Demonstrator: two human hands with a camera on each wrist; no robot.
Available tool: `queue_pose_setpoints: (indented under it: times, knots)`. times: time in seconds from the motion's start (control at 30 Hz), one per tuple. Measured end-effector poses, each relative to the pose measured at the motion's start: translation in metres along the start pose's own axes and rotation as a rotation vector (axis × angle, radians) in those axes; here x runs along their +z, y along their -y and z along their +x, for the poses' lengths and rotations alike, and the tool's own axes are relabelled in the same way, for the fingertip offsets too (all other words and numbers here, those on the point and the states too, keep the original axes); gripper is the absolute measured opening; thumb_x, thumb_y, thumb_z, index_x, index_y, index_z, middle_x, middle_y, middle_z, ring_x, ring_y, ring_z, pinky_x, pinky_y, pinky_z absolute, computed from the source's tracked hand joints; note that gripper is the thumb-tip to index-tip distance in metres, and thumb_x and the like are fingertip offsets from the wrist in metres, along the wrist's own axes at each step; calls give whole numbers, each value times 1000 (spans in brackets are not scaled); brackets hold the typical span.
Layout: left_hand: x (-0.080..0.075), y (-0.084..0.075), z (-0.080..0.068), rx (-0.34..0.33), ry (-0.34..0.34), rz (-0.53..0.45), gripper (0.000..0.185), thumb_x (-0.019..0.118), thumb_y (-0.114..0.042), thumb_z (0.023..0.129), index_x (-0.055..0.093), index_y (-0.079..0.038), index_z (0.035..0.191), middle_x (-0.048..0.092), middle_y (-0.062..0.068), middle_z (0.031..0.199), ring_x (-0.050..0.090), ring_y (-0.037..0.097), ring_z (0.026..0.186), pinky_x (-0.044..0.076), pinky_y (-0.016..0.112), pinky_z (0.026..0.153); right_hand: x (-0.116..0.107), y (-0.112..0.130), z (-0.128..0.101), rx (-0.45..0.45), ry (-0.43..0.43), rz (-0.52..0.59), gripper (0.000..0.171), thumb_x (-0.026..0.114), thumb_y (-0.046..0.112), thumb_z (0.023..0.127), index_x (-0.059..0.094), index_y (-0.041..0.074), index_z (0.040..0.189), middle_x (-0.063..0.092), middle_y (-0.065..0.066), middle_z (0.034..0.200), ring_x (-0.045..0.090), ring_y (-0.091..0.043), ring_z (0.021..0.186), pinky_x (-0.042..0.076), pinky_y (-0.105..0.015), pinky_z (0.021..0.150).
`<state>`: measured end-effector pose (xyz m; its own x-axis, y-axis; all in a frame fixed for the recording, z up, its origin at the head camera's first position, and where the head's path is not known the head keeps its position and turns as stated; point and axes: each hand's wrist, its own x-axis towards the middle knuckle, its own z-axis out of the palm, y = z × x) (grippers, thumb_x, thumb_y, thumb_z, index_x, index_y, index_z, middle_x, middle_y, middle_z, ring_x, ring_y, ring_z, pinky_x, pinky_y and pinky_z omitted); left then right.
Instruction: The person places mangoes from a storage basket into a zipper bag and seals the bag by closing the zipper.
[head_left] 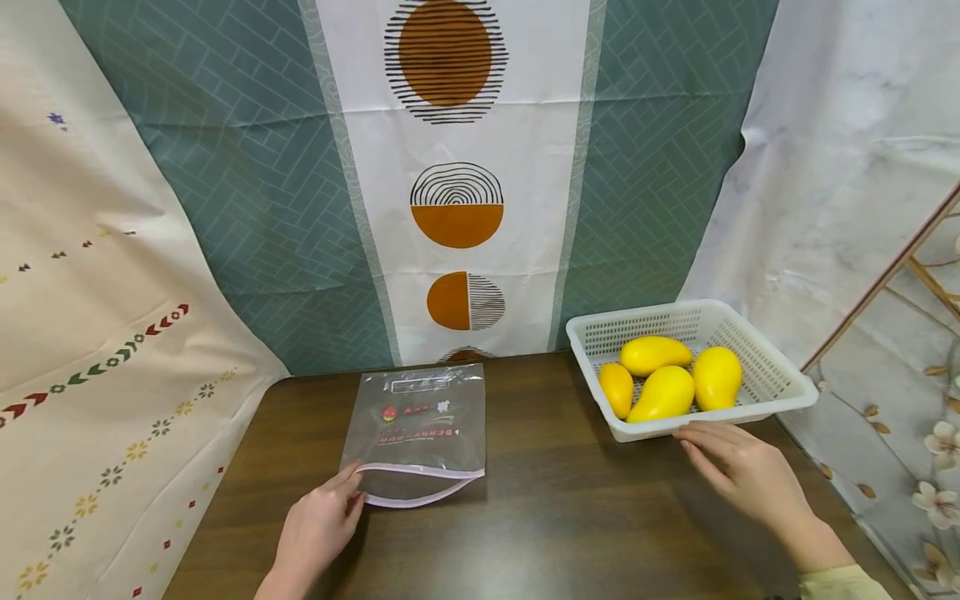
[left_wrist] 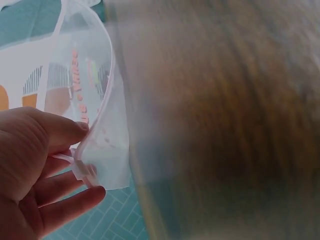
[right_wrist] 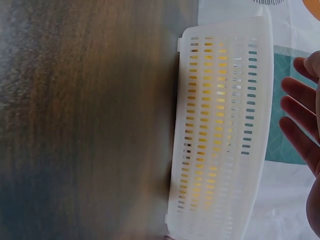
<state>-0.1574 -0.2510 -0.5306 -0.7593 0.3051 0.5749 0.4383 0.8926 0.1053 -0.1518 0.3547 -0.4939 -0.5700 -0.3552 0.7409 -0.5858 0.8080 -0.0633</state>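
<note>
A clear zip bag [head_left: 427, 433] with pink-white zip edges and printed pictures lies on the table, its mouth gaping toward me. At the left corner of that mouth my left hand [head_left: 318, 517] pinches the zip edge [left_wrist: 82, 157] between thumb and fingers. On the right, a white plastic basket [head_left: 772, 367] holds several yellow mangoes [head_left: 663, 393]. My right hand [head_left: 742, 467] hovers at the basket's front rim with relaxed, spread fingers [right_wrist: 300, 92] and nothing in them. In the right wrist view, the mangoes show only as yellow through the basket's slots.
Dark brown wooden table [head_left: 555, 517] stretches between the bag and the basket. A patterned curtain [head_left: 480, 133] hangs behind the far edge. Cream floral cloth [head_left: 112, 375] borders the left side, and marbled, flowered cloth [head_left: 847, 208] the right.
</note>
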Motion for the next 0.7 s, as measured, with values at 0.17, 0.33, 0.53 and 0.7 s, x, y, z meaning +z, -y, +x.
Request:
queue_pose_setpoints:
  times: [0.17,0.33,0.53,0.7]
  knots:
    - [-1,0,1,-10,17,2,35,94,-3,73,83,-2,106,79,9,120,75,23,68,54,41,49,2,-3,3,-6,-3,-1,58,46,56,112,84,13,112,80,-4,110,75,-28,98,24,-5,114]
    - [-2,-1,1,-28,44,4,34,94,-5,75,83,-3,107,79,8,122,75,23,67,54,41,48,1,-7,6,-2,3,-9,59,46,58,112,84,12,112,81,-4,110,75,-29,99,26,-8,116]
    - [-3,-1,0,-33,68,8,34,95,-7,75,83,-5,107,78,7,123,68,18,59,50,39,46,-2,-8,10,-17,-4,-11,59,45,57,112,84,13,111,81,-5,109,75,-32,99,27,-9,117]
    - [-3,-1,-1,-36,72,2,34,94,-6,76,83,-5,108,78,7,123,71,20,62,51,38,46,-3,-8,14,-21,-5,-19,60,44,58,112,84,13,111,81,-6,109,75,-33,98,24,-7,116]
